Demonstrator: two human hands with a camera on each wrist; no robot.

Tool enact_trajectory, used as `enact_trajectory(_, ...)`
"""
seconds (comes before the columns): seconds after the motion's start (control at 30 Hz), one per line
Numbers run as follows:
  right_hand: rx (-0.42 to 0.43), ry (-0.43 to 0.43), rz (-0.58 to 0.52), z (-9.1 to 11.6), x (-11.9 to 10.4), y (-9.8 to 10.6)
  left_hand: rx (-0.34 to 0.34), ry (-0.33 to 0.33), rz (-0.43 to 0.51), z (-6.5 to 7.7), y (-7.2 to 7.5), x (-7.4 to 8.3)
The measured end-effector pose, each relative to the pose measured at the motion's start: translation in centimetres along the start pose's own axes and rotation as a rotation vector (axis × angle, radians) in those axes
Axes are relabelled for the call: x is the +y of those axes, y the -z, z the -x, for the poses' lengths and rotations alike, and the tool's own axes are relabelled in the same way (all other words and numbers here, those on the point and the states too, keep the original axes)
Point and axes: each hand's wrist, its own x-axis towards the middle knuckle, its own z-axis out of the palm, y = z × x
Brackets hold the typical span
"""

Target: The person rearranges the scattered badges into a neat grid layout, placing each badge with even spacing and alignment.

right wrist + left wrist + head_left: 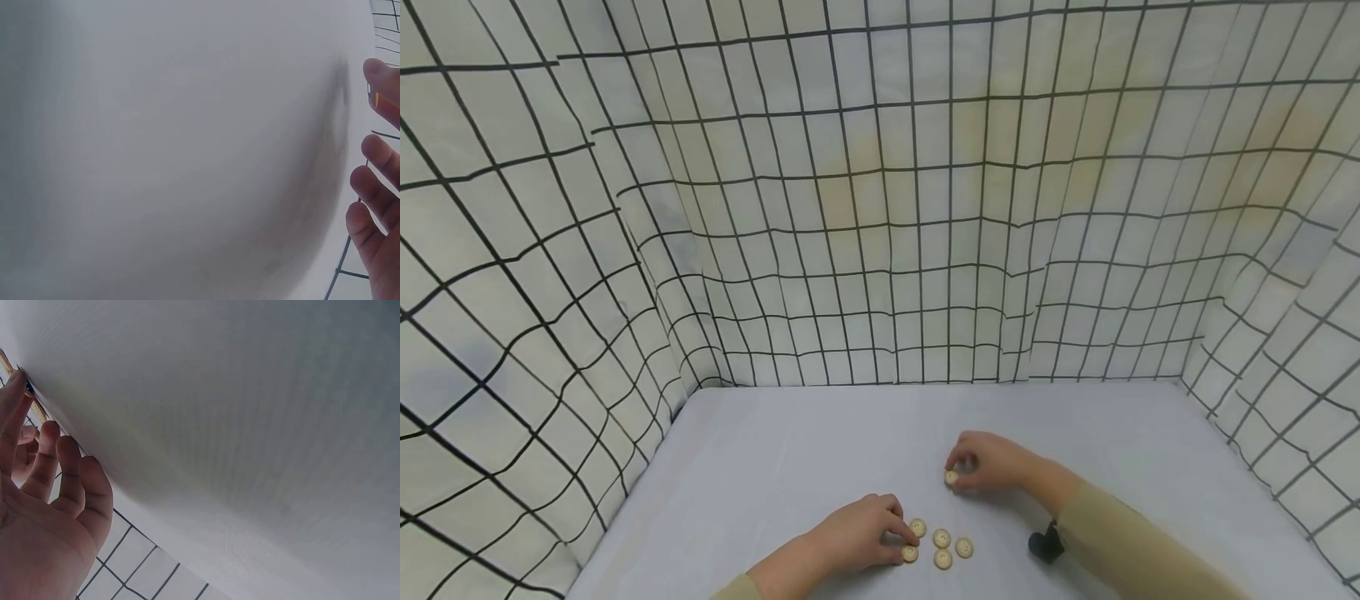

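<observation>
Several round, pale wooden-looking buttons lie flat on the white table in the head view. My left hand is low over the table at their left side, thumb and index finger closed about the edges of one button. Just beyond that fingertip lies another button. Farther back and to the right, my right hand pinches a single button between thumb and index finger. The right wrist view shows the thin edge of this button at the fingertips, while the other fingers are spread loosely.
Between and in front of the hands lie more buttons, one of them off to the right. A small black object is under the right forearm. White walls with a black grid enclose the white tabletop.
</observation>
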Motion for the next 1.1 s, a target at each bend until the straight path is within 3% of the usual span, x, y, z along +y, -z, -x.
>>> enact_trajectory(0.43,-0.001,-0.011,-0.004,-3.5,-1.6,1.1,0.005,-0.014,0.029,0.3,0.1,0.3)
enact_trajectory(0.57,-0.01,-0.056,-0.012,-4.4,-2.0,1.2,0.012,-0.019,0.037,0.4,0.1,0.2)
enact_trajectory(1.1,0.02,-0.1,0.009,-7.7,-0.8,0.7,0.001,0.0,0.027,0.3,0.2,0.4)
